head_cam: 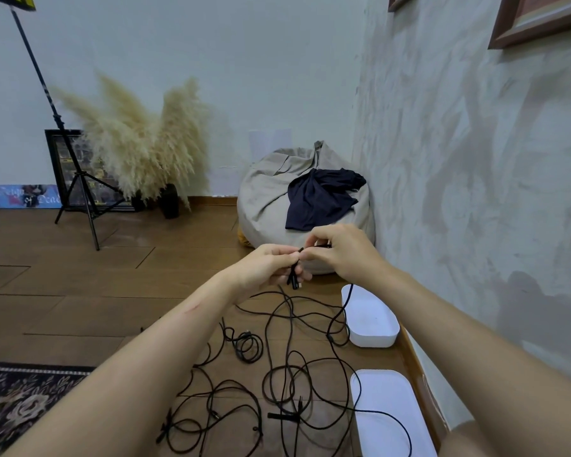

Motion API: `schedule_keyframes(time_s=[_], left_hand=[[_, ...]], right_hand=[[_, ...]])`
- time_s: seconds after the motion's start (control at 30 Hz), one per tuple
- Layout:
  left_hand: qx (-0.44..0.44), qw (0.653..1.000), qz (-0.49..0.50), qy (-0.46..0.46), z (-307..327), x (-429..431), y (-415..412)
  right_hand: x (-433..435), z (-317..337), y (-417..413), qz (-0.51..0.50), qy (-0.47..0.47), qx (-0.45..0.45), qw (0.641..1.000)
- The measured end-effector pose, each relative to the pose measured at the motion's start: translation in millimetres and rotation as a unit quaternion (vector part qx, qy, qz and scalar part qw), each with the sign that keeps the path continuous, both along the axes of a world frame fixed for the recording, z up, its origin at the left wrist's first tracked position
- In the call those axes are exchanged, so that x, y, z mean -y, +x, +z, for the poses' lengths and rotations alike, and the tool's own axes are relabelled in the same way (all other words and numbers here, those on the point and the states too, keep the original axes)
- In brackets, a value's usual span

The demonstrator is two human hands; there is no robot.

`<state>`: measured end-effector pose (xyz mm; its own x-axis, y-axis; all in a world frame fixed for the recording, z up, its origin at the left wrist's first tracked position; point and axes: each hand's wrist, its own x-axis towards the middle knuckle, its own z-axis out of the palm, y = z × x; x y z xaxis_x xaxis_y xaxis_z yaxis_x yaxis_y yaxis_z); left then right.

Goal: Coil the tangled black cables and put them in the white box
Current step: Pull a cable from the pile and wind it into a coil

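Note:
Several tangled black cables sprawl over the wooden floor below my arms. My left hand pinches one cable's end, its plug hanging just under the fingers. Touching it on the right, my right hand grips the same cable a little further along; the strand drops from that hand past the open white box, which stands by the wall and looks empty. A small coiled cable lies left of the box.
A white lid lies flat on the floor near the wall, with one cable crossing it. Behind my hands sits a grey beanbag with a dark cloth on it. A tripod stand, pampas grass and a patterned rug are to the left.

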<state>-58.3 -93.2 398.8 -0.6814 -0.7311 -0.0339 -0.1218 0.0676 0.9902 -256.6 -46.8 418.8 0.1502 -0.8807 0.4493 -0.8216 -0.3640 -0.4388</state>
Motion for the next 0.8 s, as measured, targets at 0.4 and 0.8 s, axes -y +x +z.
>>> schedule_keyframes(time_s=[0.4, 0.8], left_hand=[[0.062, 0.989, 0.016, -0.132, -4, -5, -6], [0.031, 0.991, 0.000, -0.126, 2, -12, -9]], right_hand=[[7, 1, -2, 0.030, 0.060, 0.002, 0.998], [2, 2, -12, 0.005, 0.026, 0.083, 0.996]])
